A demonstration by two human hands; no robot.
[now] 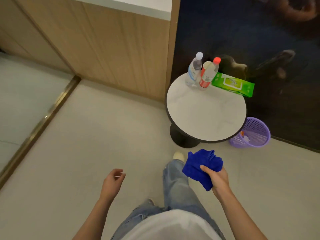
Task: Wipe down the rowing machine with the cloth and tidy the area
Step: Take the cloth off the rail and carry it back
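My right hand [218, 181] grips a bunched blue cloth [200, 166] at waist height, just in front of a small round white table [204, 116]. My left hand [113, 181] hangs over the floor to the left, fingers loosely curled and holding nothing. No rowing machine is in view.
At the table's far edge stand two plastic bottles, one with a white cap [194, 70] and one with a red cap [208, 75], a paper cup [205, 66] and a green wipes pack [232, 84]. A purple mesh bin [252, 134] sits on the floor at its right. Wood-panelled wall behind, tiled floor to the left.
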